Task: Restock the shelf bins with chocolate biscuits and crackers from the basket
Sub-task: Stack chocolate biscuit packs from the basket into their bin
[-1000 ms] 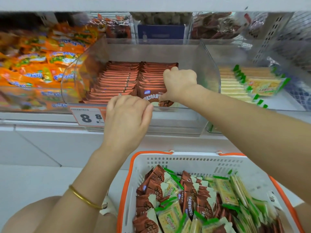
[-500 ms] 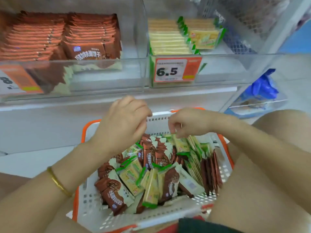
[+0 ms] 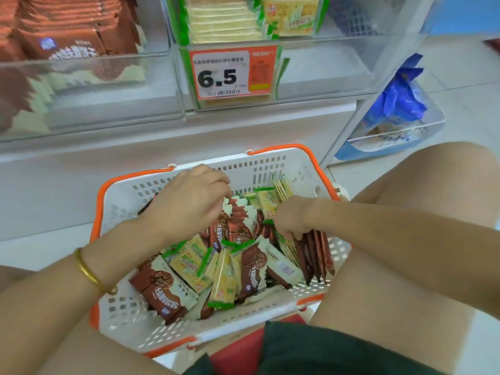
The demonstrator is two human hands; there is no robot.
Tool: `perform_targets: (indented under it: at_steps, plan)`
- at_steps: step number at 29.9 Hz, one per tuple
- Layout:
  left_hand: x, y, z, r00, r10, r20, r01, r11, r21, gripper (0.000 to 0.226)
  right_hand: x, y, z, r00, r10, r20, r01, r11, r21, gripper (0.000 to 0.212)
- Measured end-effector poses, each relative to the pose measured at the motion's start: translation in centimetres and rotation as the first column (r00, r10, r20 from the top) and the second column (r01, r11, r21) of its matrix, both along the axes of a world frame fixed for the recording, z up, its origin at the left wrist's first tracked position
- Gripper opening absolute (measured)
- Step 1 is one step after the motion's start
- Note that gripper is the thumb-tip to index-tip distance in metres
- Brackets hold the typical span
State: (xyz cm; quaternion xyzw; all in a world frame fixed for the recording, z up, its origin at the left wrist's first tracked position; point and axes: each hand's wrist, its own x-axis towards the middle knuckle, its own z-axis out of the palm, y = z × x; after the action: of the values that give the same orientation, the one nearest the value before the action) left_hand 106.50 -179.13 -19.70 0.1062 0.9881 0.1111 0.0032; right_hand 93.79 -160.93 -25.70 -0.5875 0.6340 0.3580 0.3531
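Now that both have dropped to the basket (image 3: 121, 201), right hand (image 3: 290, 220) clamps right-edge chocolate biscuits (image 3: 316, 253) for restocking — left hand (image 3: 189, 204) curled, hold unclear.

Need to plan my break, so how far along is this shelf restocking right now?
Partly done: the clear plastic shelf bins hold rows of brown chocolate biscuit packets and yellow-green cracker packets, with bare floor at the front. In hand: the right hand grips upright brown packets in the white plastic basket with orange handles; the left hand curls over the pile. Left: many mixed packets in the basket.
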Motion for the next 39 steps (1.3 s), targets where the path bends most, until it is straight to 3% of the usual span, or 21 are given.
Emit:
perform_targets:
  at_steps: [1, 3, 7, 10, 13, 18, 21, 24, 27, 30, 33, 35, 36, 37, 39]
  plan:
    - [0.1, -0.1, 0.0, 1.000, 0.008, 0.001, -0.008, 1.000, 0.013, 0.039, -0.3, -0.3, 0.4, 0.999, -0.033, 0.035, 0.035, 0.997, -0.067, 0.006]
    - [0.1, -0.3, -0.1, 0.999, 0.052, 0.002, -0.052, 0.996, 0.065, 0.036, -1.3, -1.1, 2.0, 0.982, -0.155, 0.104, 0.173, 0.964, -0.203, 0.013]
    - [0.2, -1.3, -0.1, 0.976, 0.186, 0.110, -0.208, 0.946, 0.248, 0.022, -3.2, -2.4, 6.3, 0.845, -0.383, 0.373, 0.509, 0.788, -0.345, 0.003]
    - [0.4, -1.4, 0.6, 0.956, 0.256, 0.144, -0.290, 0.903, 0.318, 0.024, -3.4, -2.8, 8.1, 0.648, -0.496, 0.578, 0.739, 0.594, -0.318, 0.004]
    - [0.9, -1.4, 1.1, 0.938, 0.292, 0.187, -0.339, 0.885, 0.319, 0.033, -2.9, -3.7, 8.9, 0.490, -0.515, 0.703, 0.856, 0.438, -0.276, 0.008]
    - [1.2, -3.1, 1.8, 0.922, 0.353, 0.160, -0.377, 0.912, 0.162, 0.037, -1.8, -5.1, 9.5, 0.288, -0.433, 0.854, 0.941, 0.292, -0.169, 0.011]
    - [1.4, -4.3, 3.6, 0.879, 0.365, 0.307, -0.457, 0.829, 0.324, 0.018, -1.4, -5.8, 9.9, 0.230, -0.396, 0.889, 0.958, 0.251, -0.137, 0.008]
    - [1.8, -5.6, 5.7, 0.874, 0.354, 0.333, -0.476, 0.764, 0.435, 0.014, -0.5, -7.4, 11.2, 0.299, -0.361, 0.883, 0.927, 0.331, -0.178, 0.016]
    - [2.5, -6.9, 8.2, 0.887, 0.384, 0.257, -0.460, 0.691, 0.557, 0.016, 1.2, -10.3, 14.1, 0.501, -0.287, 0.817, 0.841, 0.384, -0.381, 0.017]
    - [3.4, -9.1, 10.4, 0.850, 0.526, 0.004, -0.395, 0.633, 0.665, 0.024, 2.5, -13.2, 18.3, 0.641, -0.244, 0.728, 0.756, 0.368, -0.542, 0.012]
    - [3.8, -11.5, 11.8, 0.643, 0.703, -0.304, -0.273, 0.581, 0.767, 0.029, 2.2, -15.5, 23.2, 0.723, -0.246, 0.645, 0.690, 0.245, -0.681, 0.012]
    - [4.0, -12.8, 12.0, 0.469, 0.771, -0.431, -0.296, 0.597, 0.746, 0.026, 1.6, -17.1, 25.7, 0.782, -0.250, 0.572, 0.614, 0.148, -0.775, 0.013]
    - [4.0, -13.3, 11.9, 0.425, 0.772, -0.472, -0.345, 0.620, 0.705, 0.024, 1.2, -18.0, 26.6, 0.812, -0.258, 0.524, 0.564, 0.113, -0.818, 0.014]
    - [4.0, -13.7, 11.7, 0.418, 0.759, -0.500, -0.410, 0.648, 0.642, 0.023, 0.8, -19.1, 26.9, 0.836, -0.280, 0.472, 0.514, 0.096, -0.853, 0.015]
    - [3.8, -13.9, 11.0, 0.489, 0.712, -0.503, -0.526, 0.702, 0.481, 0.025, 0.1, -21.6, 26.4, 0.868, -0.347, 0.355, 0.421, 0.135, -0.897, 0.015]
